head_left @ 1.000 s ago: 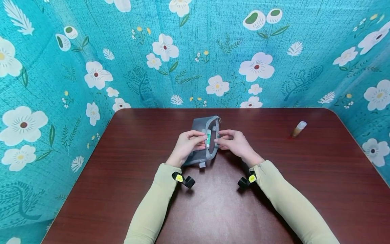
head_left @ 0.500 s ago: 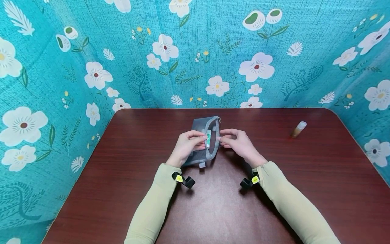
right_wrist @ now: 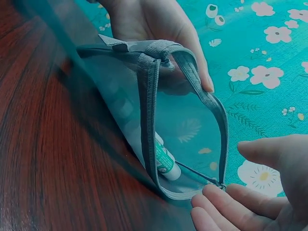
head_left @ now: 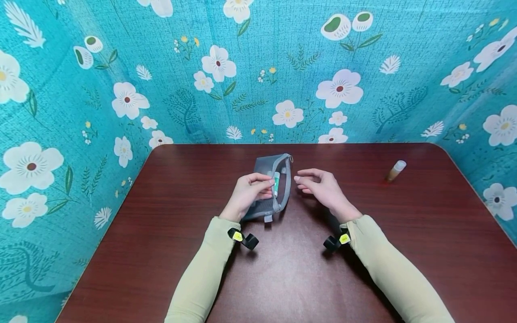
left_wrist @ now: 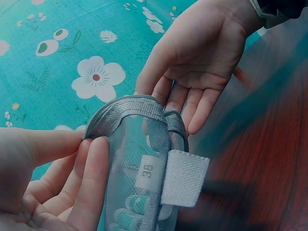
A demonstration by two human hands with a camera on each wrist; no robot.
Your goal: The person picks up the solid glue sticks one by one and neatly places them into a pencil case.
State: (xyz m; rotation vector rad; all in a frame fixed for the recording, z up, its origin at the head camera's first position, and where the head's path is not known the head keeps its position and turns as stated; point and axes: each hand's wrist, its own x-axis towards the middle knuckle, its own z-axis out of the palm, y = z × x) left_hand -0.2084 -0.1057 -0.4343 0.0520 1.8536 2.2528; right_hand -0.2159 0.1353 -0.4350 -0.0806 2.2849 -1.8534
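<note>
A grey mesh zip pouch stands on the table with its mouth unzipped and facing right. My left hand pinches one zipped edge of it between thumb and fingers. In the right wrist view, a small green-and-white tube shows inside the pouch. More green-and-white cylinders show through the mesh in the left wrist view, near a printed "38". To the right of the mouth, my right hand is apart from the pouch, its fingers loosely bent and holding nothing.
A small bottle, amber with a whitish cap, is at the right back of the dark red-brown table. A teal floral cloth hangs behind and beside the table. Black camera mounts sit on both wrists.
My right hand has let go of the pouch's right edge and moved a little to the right. My left hand and the pouch have stayed in place.
</note>
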